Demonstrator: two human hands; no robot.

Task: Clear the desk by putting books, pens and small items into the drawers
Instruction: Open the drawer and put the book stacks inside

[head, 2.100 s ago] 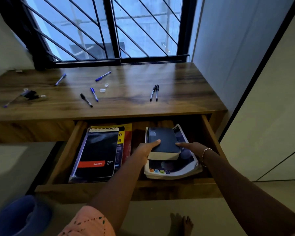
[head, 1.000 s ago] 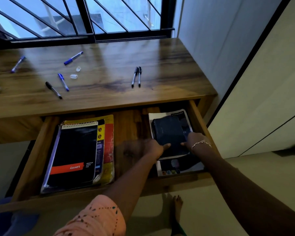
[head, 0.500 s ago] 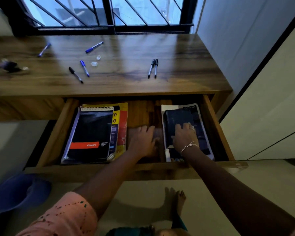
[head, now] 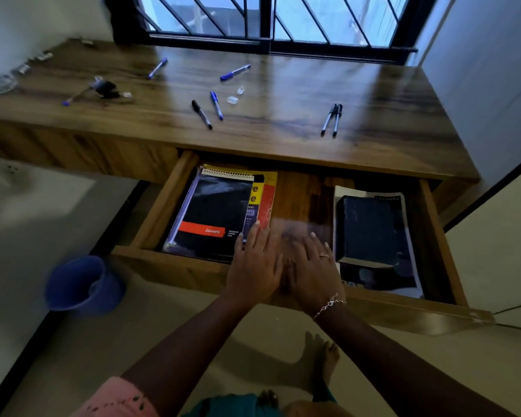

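The dark book [head: 366,227], gripped by both hands 2.1 s ago above the white-covered book [head: 405,266] at the right of the drawer [head: 167,203], now lies flat on it, released. The right hand [head: 312,266], flat on that book 0.5 s ago, has slid left off it to the drawer's bare middle, fingers straight. The left hand [head: 254,260] has shifted left, its fingertips now at the right edge of the spiral pad [head: 214,212], the 2 hands side by side

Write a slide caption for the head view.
Left hand and right hand, fingers straight, over the open drawer between a spiral notebook and a dark book; pens lie scattered on the desk.
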